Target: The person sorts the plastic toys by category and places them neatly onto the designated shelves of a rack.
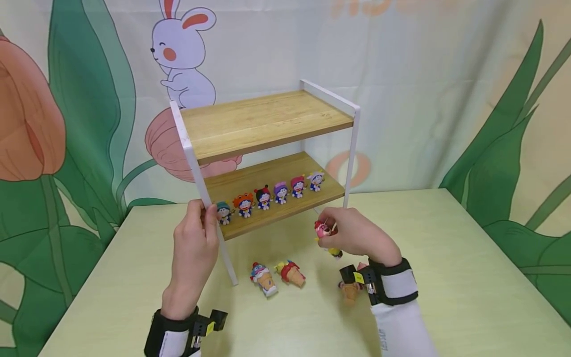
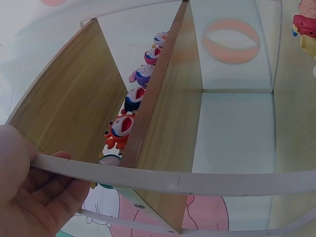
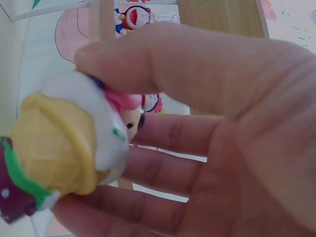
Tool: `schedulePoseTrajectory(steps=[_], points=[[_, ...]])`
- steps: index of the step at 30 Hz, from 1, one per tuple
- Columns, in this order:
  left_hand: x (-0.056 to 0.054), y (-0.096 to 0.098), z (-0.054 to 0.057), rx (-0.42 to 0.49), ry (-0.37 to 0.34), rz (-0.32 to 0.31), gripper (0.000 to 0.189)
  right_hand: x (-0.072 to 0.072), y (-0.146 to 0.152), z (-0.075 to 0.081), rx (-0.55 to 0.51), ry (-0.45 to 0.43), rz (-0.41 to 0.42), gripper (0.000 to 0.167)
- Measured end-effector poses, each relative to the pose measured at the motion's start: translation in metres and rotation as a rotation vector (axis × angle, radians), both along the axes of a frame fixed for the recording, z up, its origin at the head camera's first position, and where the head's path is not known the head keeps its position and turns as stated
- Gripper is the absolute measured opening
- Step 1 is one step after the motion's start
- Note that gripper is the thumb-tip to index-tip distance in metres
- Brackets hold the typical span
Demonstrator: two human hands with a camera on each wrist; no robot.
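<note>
My left hand (image 1: pixel 195 243) grips the white front-left post (image 1: pixel 228 260) of a two-tier wooden shelf (image 1: pixel 267 121). In the left wrist view its fingers wrap the post beside the lower board. My right hand (image 1: pixel 357 233) pinches an ice-cream-cone figurine (image 3: pixel 54 140) just in front of the shelf's right side, below the lower board. That figurine has a pink character head, white icing and a yellow waffle cone with a dark red and green tip. Several small blue-and-white figurines in coloured hats, including an orange one (image 1: pixel 245 205), stand in a row on the lower board (image 1: pixel 276 171).
Two ice-cream-cone figurines, one blue-topped (image 1: pixel 264 279) and one red-topped (image 1: pixel 292 273), lie on the pale table (image 1: pixel 468 277) before the shelf. Another cone figurine (image 1: pixel 350 293) lies partly hidden behind the right wrist strap. A printed cloth (image 1: pixel 410 99) hangs behind.
</note>
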State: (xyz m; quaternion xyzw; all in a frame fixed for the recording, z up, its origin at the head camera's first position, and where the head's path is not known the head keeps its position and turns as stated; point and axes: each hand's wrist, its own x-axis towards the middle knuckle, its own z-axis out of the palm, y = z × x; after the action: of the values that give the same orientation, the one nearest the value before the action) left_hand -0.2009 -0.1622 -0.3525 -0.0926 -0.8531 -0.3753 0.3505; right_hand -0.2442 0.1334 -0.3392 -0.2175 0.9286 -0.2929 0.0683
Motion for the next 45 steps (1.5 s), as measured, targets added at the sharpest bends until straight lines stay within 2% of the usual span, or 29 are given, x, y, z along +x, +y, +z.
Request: schedulePoseTrajectory(steps=[11,19,25,31,35,41,45], points=[[-0.001,-0.001,-0.001,-0.002,-0.004,0.003,0.016,0.008,0.001,0.014,-0.043,0.094,-0.016,0.033],[-0.001,0.001,0.0,-0.001,-0.004,-0.001,0.017,0.013,0.001,0.022,-0.134,0.15,-0.053,0.035],[-0.002,0.001,0.001,-0.007,0.0,-0.003,0.016,0.017,-0.001,0.025,-0.219,0.266,-0.088,0.038],[-0.002,-0.001,0.001,-0.013,-0.004,0.0,0.017,0.023,-0.015,0.029,-0.348,0.363,-0.063,0.036],[-0.001,-0.001,-0.001,-0.021,0.007,-0.009,0.016,0.024,-0.021,0.034,-0.384,0.42,-0.069,0.039],[-0.001,0.001,-0.001,-0.032,0.01,-0.011,0.016,0.026,-0.033,0.054,-0.509,0.506,-0.104,0.048],[0.0,0.0,-0.001,-0.035,0.005,0.0,0.016,0.027,-0.048,0.075,-0.593,0.576,-0.067,0.054]])
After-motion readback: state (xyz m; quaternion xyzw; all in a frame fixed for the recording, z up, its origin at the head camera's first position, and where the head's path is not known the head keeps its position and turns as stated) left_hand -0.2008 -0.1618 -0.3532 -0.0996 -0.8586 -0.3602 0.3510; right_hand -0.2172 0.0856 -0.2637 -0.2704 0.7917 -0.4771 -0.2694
